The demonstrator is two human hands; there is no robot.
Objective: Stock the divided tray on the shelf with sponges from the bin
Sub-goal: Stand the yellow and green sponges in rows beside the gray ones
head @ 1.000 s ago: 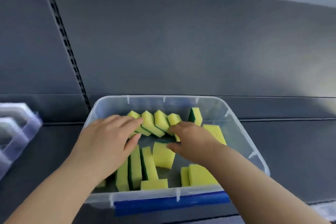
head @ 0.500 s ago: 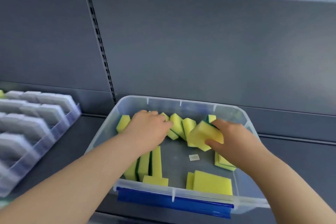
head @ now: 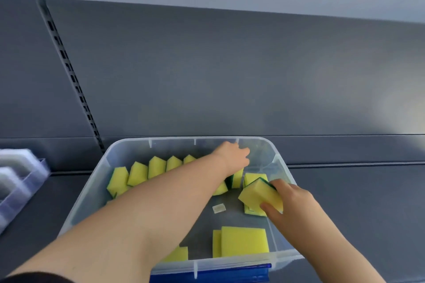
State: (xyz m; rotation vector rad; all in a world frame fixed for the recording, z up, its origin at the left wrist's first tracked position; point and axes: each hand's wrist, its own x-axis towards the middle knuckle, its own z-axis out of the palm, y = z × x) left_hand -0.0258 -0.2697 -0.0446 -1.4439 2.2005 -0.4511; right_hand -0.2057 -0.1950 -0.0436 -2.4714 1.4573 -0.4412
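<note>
Grey shelf back panel [head: 230,76] with slotted upright [head: 73,80]; clear bin [head: 92,190] sits on the shelf deck [head: 356,202]. Right hand [head: 292,204] pinches one yellow/green sponge [head: 259,195] above the bin floor, thumb on the near face, fingers behind it. Left hand [head: 232,156] reaches across to the far right corner over an upright sponge [head: 236,178]; can't tell whether its fingers grip anything. Divided tray [head: 20,181] is at the left edge, blurred, well apart from both hands. Risks: the crossed left forearm could topple the leaning sponge row [head: 156,166]. Foam is soft, so the pinch could slip in transit to the tray.
</note>
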